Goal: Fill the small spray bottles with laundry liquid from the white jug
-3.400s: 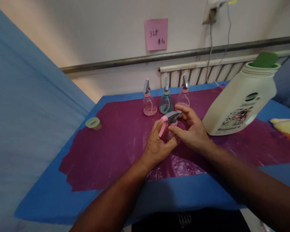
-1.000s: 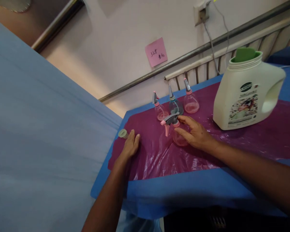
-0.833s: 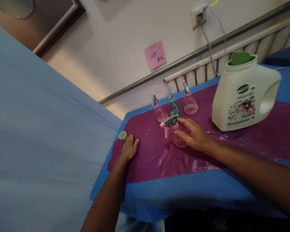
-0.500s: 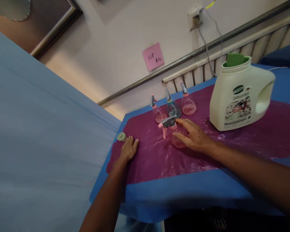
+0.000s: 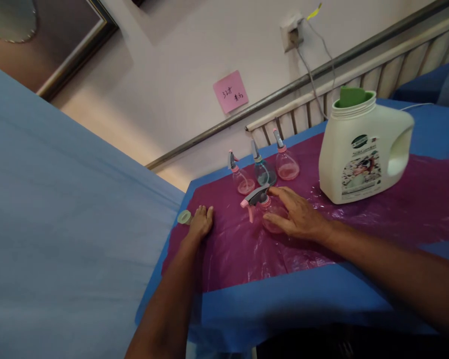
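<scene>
My right hand [image 5: 297, 214] is wrapped around a small clear spray bottle [image 5: 275, 227] with a pink collar and a grey and pink trigger head. The bottle stands on a purple plastic sheet [image 5: 232, 254], its nozzle pointing left. Lying on the sheet at the left is my left hand [image 5: 202, 221], palm down with the fingers stretched out. A pale green, round, hollow piece [image 5: 184, 217], perhaps a funnel or cap, lies right beside its fingers; whether they touch is unclear. Behind the held bottle stand a pink spray bottle [image 5: 246, 184], a blue one [image 5: 266, 174] and another pink one [image 5: 288, 167].
A large cream detergent jug [image 5: 331, 172] with a green rim stands open to the right. The sheet covers a blue table [image 5: 284, 291]. A blue curtain [image 5: 67, 224] hangs at the left. Behind are a radiator [image 5: 299, 117], a pipe and a plugged-in cord [image 5: 310, 72].
The view has shifted slightly. Both hands keep nearly the same positions, the right one still around the spray bottle.
</scene>
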A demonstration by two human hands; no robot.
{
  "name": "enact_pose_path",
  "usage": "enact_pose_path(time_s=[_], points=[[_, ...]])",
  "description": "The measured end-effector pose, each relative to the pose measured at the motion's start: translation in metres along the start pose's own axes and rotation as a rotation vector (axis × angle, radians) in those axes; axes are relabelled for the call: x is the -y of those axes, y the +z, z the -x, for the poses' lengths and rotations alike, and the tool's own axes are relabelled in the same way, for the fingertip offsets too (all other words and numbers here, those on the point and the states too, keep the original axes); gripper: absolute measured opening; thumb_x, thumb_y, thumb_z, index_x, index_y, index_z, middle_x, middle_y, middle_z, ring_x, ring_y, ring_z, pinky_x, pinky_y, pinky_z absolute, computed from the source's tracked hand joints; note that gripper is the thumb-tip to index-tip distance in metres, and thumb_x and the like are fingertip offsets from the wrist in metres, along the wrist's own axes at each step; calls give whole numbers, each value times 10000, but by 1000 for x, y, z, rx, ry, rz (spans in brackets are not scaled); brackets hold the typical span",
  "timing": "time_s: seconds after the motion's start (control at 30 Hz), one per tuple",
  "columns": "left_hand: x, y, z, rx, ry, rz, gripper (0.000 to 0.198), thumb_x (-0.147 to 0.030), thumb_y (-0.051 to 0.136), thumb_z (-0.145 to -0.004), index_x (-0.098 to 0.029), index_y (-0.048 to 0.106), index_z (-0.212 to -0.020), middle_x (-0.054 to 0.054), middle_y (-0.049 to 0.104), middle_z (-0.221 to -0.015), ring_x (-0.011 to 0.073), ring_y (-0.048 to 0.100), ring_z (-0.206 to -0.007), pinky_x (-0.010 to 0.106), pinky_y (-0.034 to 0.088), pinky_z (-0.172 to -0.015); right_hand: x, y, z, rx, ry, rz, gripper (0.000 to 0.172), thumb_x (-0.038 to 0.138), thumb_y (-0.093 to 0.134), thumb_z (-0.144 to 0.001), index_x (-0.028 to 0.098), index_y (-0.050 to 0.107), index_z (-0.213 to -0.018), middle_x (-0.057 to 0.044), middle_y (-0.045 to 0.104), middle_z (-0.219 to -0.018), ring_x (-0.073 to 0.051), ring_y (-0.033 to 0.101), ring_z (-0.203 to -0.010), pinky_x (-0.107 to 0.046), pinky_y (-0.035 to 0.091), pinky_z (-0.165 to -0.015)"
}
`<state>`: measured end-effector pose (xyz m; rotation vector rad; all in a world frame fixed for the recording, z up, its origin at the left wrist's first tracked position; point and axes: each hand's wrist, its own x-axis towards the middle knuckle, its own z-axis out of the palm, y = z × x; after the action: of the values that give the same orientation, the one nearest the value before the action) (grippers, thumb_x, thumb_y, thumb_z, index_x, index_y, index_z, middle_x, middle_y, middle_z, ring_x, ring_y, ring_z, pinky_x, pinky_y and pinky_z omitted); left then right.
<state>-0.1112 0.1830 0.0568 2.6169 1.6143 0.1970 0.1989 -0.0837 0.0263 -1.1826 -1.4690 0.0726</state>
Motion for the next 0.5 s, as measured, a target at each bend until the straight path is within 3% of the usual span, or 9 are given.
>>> enact_pose_path(time_s=[0.1, 0.2, 0.3, 0.4, 0.5], points=[[-16, -3, 10, -68, -47, 140, 784, -651, 354, -1156, -38, 602, -1577, 292, 525, -1755, 410, 391, -1734, 578, 256, -1453, 1, 0, -1, -10, -8, -11, 602, 476, 773, -1032, 258, 605, -1568, -185, 764, -1413, -422, 737, -1307, -662, 614, -1126], [-38, -6, 27, -143, -41, 306, 796, -672, 366, -1159, -61, 581, -1621, 269, 500, -1782, 389, 415, -1725, 565, 269, -1454, 3, -3, -3, -19, -3, -38, 578, 510, 738, -1060, 280, 608, -1574, -169, 774, -1406, -410, 741, -1297, -653, 614, -1124], [-68, -11, 49, -225, -11, 480, 874, -773, 263, -1156, -112, 624, -1599, 237, 593, -1716, 367, 545, -1636, 545, 416, -1385, 4, -5, -5, -41, 22, -70, 526, 541, 659, -1118, 279, 613, -1571, -162, 778, -1424, -381, 742, -1317, -626, 608, -1143], [-106, -21, 73, -295, 33, 673, 919, -801, 137, -1156, -149, 672, -1521, 220, 734, -1515, 316, 758, -1361, 487, 625, -1152, 3, -8, -6, -84, 60, -97, 533, 579, 603, -1147, 263, 620, -1575, -169, 782, -1439, -366, 740, -1339, -611, 594, -1172], [-148, -38, 99, -392, 195, 970, 577, -720, 604, -1118, -199, 762, -1310, 149, 794, -1310, 278, 787, -1192, 435, 636, -1053, 0, -11, -7, -112, 85, -101, 542, 585, 574, -1159, 254, 611, -1587, -175, 770, -1479, -361, 727, -1380, -619, 565, -1216]])
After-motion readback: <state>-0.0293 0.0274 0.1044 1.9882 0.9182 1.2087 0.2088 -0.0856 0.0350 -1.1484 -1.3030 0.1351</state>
